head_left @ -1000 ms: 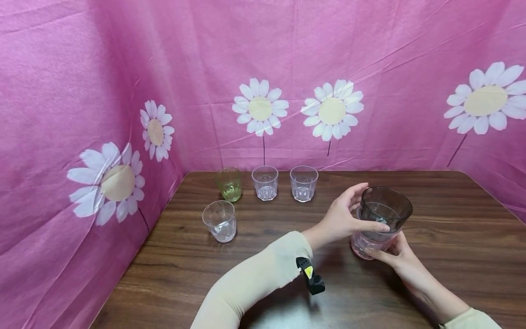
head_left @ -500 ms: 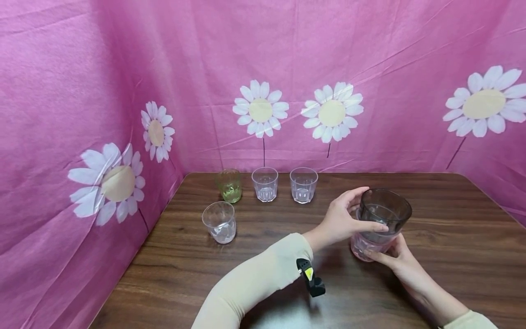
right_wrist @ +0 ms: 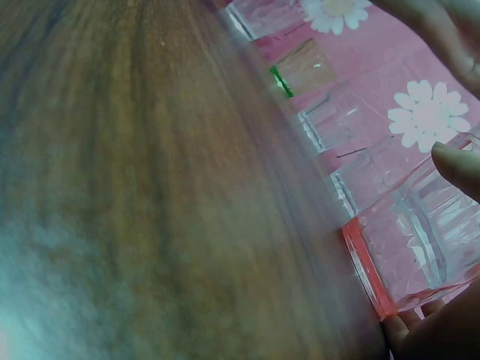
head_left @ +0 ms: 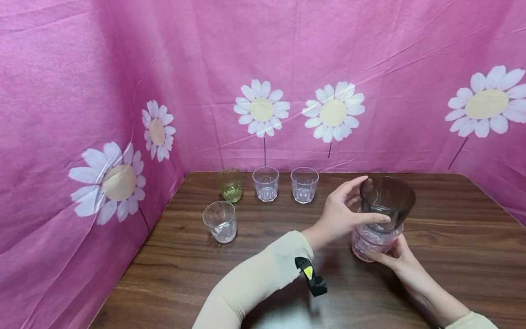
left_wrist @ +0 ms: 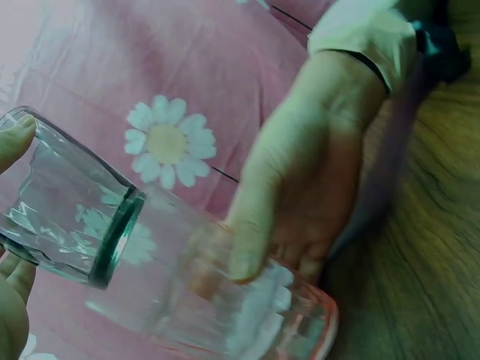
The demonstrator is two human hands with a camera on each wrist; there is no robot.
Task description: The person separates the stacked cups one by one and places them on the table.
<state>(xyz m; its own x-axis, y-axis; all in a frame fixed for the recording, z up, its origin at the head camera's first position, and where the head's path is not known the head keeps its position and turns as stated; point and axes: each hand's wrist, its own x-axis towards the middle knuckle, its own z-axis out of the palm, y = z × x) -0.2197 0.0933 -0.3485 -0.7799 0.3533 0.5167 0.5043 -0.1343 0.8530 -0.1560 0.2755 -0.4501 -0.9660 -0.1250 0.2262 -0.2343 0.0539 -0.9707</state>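
My left hand (head_left: 343, 211) grips a smoky grey tumbler (head_left: 390, 198) near its rim, thumb in front and fingers behind. Below it, my right hand (head_left: 407, 267) holds a pink-tinted tumbler (head_left: 365, 244) low on its side. In the left wrist view a clear tumbler (left_wrist: 169, 281) sits nested in the pink one, and the grey tumbler's thick base overlaps its mouth. The right wrist view shows the pink tumbler's red-edged base (right_wrist: 367, 266) and my right thumb (right_wrist: 457, 171) on its wall. My right fingers are partly hidden behind the tumbler.
A green tumbler (head_left: 231, 185) and two clear faceted ones (head_left: 265, 185) (head_left: 304, 186) stand in a row at the table's back edge. Another clear tumbler (head_left: 220, 223) stands nearer at the left. Pink flowered cloth (head_left: 197, 68) surrounds the wooden table (head_left: 176, 274).
My left hand has raised the grey tumbler slightly, so more of its body shows above the pink one. My right hand has kept its place on the pink tumbler.
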